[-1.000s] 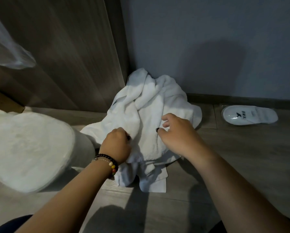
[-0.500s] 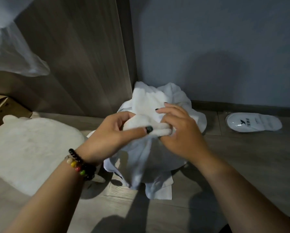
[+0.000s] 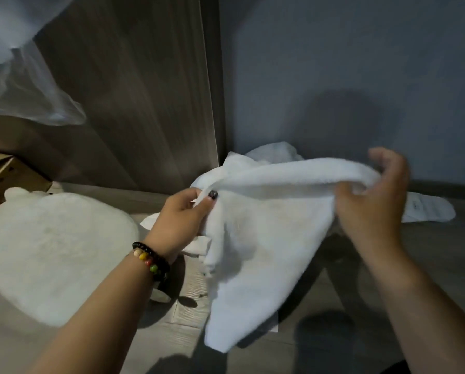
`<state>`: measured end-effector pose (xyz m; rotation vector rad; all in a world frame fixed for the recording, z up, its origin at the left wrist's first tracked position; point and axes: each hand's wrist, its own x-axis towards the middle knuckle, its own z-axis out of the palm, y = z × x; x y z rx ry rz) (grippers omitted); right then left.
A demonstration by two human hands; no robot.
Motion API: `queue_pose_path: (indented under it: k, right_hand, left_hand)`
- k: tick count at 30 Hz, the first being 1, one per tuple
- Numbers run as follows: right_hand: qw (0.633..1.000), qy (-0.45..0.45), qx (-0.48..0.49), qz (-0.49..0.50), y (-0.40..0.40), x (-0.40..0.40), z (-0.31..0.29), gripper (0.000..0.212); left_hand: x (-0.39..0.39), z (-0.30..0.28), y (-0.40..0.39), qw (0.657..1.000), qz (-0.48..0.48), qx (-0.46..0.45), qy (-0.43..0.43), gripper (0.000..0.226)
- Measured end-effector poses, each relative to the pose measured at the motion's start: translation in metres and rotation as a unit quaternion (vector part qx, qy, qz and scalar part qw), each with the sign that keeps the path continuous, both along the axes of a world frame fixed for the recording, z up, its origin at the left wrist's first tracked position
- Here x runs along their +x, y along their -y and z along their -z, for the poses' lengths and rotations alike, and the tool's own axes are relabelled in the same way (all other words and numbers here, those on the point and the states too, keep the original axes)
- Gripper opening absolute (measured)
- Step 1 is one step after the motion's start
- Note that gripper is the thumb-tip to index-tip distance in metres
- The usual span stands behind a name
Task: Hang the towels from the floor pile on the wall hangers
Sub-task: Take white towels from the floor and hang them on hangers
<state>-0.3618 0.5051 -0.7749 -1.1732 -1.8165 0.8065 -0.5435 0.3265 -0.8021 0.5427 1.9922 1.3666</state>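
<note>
— Head view first: where is the towel (image 3: 263,238)?
— Lifted off the wooden floor (image 3: 188,317) and stretched between both hands. Its top edge runs across at about the level of the hands, and the rest hangs down in a loose point.
— How does the left hand (image 3: 182,214) hold it?
— Thumb and fingers pinch the left end. A beaded bracelet (image 3: 151,259) sits on that wrist.
— And the right hand (image 3: 374,201)?
— Lower fingers curl round the right end; the upper fingers look looser, blurred.
— The rest of the pile (image 3: 273,153)?
— On the floor in the corner behind the raised towel, against the grey wall (image 3: 347,63).
— Anything else?
— A fluffy white rug (image 3: 56,255) to the left, a white slipper (image 3: 431,211) to the right.
</note>
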Motion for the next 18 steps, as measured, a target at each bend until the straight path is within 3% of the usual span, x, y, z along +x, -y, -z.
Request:
queue_pose_path:
  k: [2, 3, 5, 7, 10, 13, 16, 18]
  right_hand:
    - [0.986, 0.06, 0.104, -0.12, 0.023, -0.008, 0.009, 0.056]
    - [0.97, 0.066, 0.112, -0.205, 0.038, -0.012, 0.01, 0.058]
    - [0.93, 0.053, 0.052, -0.361, 0.064, -0.019, 0.01, 0.061]
    - [0.91, 0.039, -0.018, -0.413, 0.074, -0.023, 0.013, 0.066]
    - [0.931, 0.033, -0.1, -0.35, 0.061, -0.025, 0.013, 0.051]
    - [0.97, 0.022, -0.105, -0.22, 0.039, -0.02, 0.011, 0.028]
    - [0.982, -0.046, -0.156, -0.097, 0.021, -0.012, 0.004, 0.023]
    - [0.972, -0.113, -0.203, -0.041, 0.014, -0.007, -0.006, 0.028]
  left_hand:
    - [0.007, -0.006, -0.01, 0.986, -0.024, 0.069, 0.153, 0.028]
    - [0.009, -0.009, -0.014, 0.975, -0.015, 0.089, 0.203, 0.022]
    - [0.013, -0.012, -0.021, 0.961, 0.015, 0.116, 0.25, 0.021]
    - [0.017, -0.013, -0.028, 0.964, 0.023, 0.126, 0.234, 0.02]
    - [0.019, -0.008, -0.035, 0.963, -0.003, 0.138, 0.231, 0.014]
    - [0.009, 0.005, -0.034, 0.966, -0.026, 0.117, 0.23, 0.01]
    - [-0.001, 0.039, -0.03, 0.989, -0.092, 0.023, 0.116, 0.019]
    - [-0.008, 0.068, -0.032, 0.995, -0.087, -0.044, 0.001, 0.03]
